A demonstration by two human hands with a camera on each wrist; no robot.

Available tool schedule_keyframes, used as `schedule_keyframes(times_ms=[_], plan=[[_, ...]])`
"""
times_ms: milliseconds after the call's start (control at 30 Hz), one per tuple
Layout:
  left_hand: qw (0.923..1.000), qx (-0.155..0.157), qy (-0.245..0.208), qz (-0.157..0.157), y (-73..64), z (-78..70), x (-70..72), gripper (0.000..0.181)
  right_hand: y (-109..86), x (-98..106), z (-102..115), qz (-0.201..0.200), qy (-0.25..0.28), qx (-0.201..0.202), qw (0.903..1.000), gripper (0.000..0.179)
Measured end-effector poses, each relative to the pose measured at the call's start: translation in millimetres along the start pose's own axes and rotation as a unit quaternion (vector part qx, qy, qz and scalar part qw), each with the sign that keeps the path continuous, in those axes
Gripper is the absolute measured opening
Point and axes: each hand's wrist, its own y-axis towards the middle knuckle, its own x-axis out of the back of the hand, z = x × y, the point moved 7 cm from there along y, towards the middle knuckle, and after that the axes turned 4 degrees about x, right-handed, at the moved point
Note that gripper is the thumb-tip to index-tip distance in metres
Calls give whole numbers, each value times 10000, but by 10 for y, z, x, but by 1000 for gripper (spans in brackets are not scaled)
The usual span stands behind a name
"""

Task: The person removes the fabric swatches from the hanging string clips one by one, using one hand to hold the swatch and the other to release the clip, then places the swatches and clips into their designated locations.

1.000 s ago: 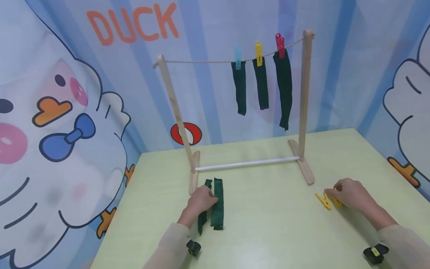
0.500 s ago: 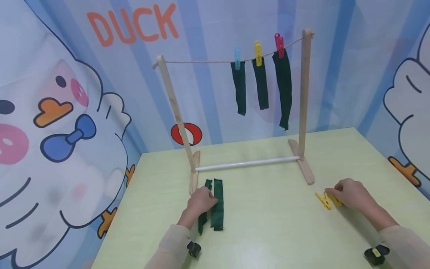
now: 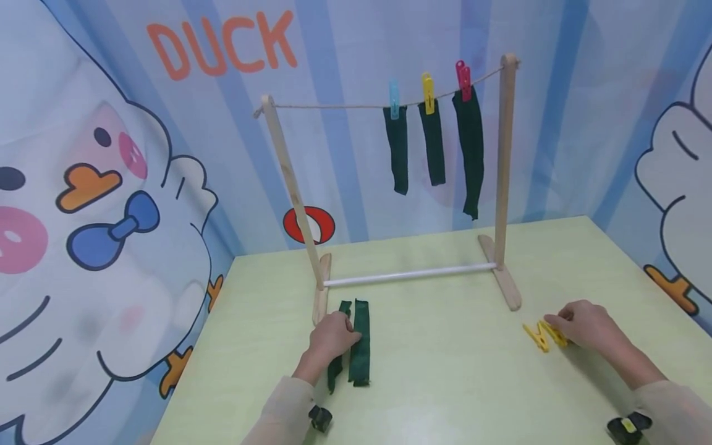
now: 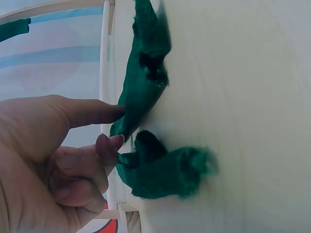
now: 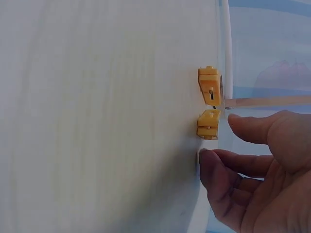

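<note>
Right hand (image 3: 589,326) slightly farther right, rightmost yellow clip (image 3: 558,335) more exposed.

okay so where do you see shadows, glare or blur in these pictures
Head view: a faint sheen on the pale yellow-green tabletop near the bottom, a soft shadow beside the right forearm; left wrist view: the frayed end of the lower dark green fabric strip looks blurred; right wrist view: a soft shadow spreads over the tabletop near two yellow plastic clothespins.
</note>
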Motion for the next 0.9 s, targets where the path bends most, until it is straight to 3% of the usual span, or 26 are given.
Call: schedule_keyframes(times_ms=[233, 433, 567, 700, 900], plan=[[9999, -98, 70, -84, 5, -21, 34, 39, -19, 118, -33, -196, 40, -52, 9998, 55], [9990, -62, 174, -400, 56, -31, 140, 34, 13, 252, 86, -458, 60, 216, 9987, 47], [9980, -155, 128, -604, 78, -113, 271, 38, 62, 362, 252, -739, 14, 576, 9956, 41], [9962, -348, 95, -789, 104, -256, 419, 25, 93, 468, 478, -950, 95, 993, 9905, 39], [9897, -722, 17, -1236, 198, -520, 683, 16, 73, 735, 977, -1545, 314, 1682, 9730, 35]])
